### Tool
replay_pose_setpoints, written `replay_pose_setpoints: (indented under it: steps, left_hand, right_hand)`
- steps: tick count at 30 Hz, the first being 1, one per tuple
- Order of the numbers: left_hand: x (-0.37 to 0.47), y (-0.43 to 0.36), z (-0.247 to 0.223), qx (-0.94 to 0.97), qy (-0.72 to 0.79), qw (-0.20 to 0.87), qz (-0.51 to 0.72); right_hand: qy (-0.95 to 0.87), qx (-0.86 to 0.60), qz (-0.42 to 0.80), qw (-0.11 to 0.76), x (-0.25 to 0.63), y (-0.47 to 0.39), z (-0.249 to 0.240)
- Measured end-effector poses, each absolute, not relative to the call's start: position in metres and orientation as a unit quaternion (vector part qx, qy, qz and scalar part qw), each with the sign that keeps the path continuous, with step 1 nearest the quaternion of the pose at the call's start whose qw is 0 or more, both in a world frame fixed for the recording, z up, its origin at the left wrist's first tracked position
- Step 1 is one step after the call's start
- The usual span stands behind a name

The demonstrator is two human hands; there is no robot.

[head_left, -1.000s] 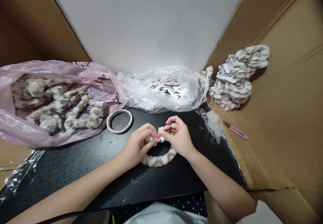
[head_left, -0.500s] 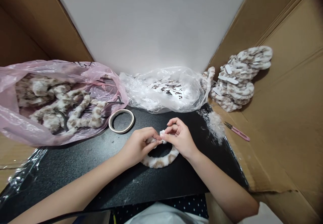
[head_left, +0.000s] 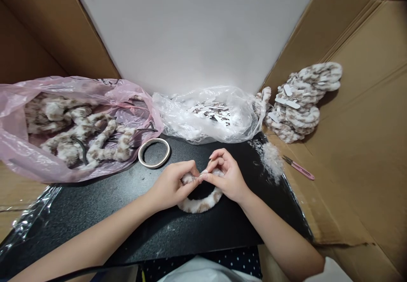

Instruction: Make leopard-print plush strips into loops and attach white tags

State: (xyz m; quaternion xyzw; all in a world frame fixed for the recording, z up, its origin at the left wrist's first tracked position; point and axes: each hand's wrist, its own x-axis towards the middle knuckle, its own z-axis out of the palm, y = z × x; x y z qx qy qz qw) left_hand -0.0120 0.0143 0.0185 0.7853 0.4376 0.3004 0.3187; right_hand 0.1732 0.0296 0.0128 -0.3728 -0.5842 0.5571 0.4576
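Observation:
A furry white-and-brown headband-like ring (head_left: 201,205) lies on the black table in front of me. My left hand (head_left: 178,183) is closed on the far side of the ring, thumb and forefinger pinched together. Opposite it, my right hand (head_left: 227,176) pinches a small white tag (head_left: 204,172) against the ring, its other fingers curled and raised. The fingertips of both hands nearly meet there and hide most of the tag.
A roll of tape (head_left: 154,153) lies left of my hands. Behind are a pink bag (head_left: 19,146) of furry bands and a clear bag (head_left: 178,121) of white tags. At right are tagged furry bands (head_left: 299,104), loose fluff (head_left: 270,159) and pink-handled snips (head_left: 299,168).
The white tag stood up between my fingers before; now it is pressed down at the ring. My right fingertips have moved in against the left ones.

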Motion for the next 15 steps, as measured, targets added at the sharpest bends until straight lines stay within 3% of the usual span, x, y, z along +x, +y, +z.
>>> replay_pose_setpoints:
  steps: [8,15]
  left_hand:
    - [-0.0099,0.0114,0.0152,0.711,0.477,0.388,0.341]
    - [-0.0025,0.0095,0.0174,0.595,0.45,0.545,0.384]
  right_hand:
    - [-0.685,-0.331,0.491,0.424,0.1759,0.0293,0.0164]
    - [-0.704,-0.279,0.509,0.41,0.1806,0.0336,0.016]
